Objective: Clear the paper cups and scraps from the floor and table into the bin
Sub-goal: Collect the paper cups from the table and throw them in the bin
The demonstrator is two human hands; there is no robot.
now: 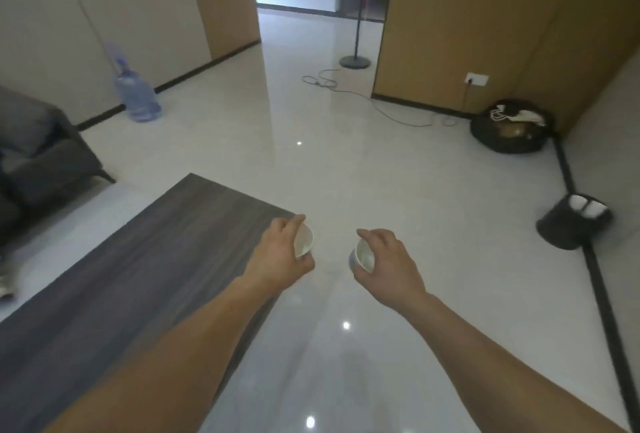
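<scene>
Two bare forearms reach from the lower edge up toward the centre of the frame, both held out level.

1. Left hand (282,252): palm turned inward, fingers and thumb curled round the left cup (304,241). The cup is white paper, tilted, with its open mouth facing right. The hand hangs at the far right corner of the bench (121,277), a dark wood-grain top filling the lower left.
2. Right hand (389,259): back upward, fingers arched over the rim and thumb beneath, gripping the right cup (362,256). This cup is also white paper, its mouth turned left and upward. It is held above the glossy floor (398,173), clear of the bench.
3. The two cups are near each other at centre frame, mouths roughly facing, not touching.
4. Bin (568,228): black, standing on the floor at the right edge, well apart from both hands. Two white cups in the bin (585,207) show at its mouth.
5. Black bag (509,135): upper right, against the wooden wall, with pale scraps on top.
6. Water bottle (136,97): blue, upper left, by the wall.
7. Grey sofa (45,155): left edge.
8. Stand base (355,61) with a loose cable (381,109): upper centre.
</scene>
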